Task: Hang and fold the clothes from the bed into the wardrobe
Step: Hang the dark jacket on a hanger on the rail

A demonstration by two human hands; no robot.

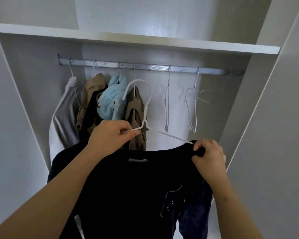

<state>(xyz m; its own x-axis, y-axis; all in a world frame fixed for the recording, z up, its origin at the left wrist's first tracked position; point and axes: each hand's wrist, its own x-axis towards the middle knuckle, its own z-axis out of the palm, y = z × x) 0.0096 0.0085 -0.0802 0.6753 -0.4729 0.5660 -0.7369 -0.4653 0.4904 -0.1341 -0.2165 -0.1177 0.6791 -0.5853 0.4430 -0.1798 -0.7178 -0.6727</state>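
Progress stands near the middle of the hanging stage, judged from the wardrobe alone. Four garments hang on the rail (pixel 145 67) beneath the shelf (pixel 145 41): a grey-and-white garment (pixel 64 118) at the far left, a khaki jacket (pixel 88 100), a light blue fleece (pixel 109 100) and a brown garment (pixel 136 118), crowded on the left half. Two empty hangers (pixel 167 109) hang on the right half, apart from the clothes. The bed is out of view, so the number of items left there cannot be told. No folded clothes appear.

The item in hand is a dark T-shirt (pixel 136 187), held in front of the rail and below it, not yet hung. A white hanger (pixel 146 112) is partly inserted. Its right arm runs into the right shoulder of the T-shirt, while its left arm and hook are bare (the neck label shows below the hanger's centre, which suggests the left shoulder is not seated).

The left hand (pixel 110 133) reaches forward on an extended forearm and pinches the hanger's left arm between thumb and forefinger. The right hand (pixel 209 159), lower and nearer the body, clenches bunched T-shirt fabric at the shoulder, just where the hanger's tip enters.

Remaining steps, as a judgement: seat the left shoulder, then lift the hook onto the rail.
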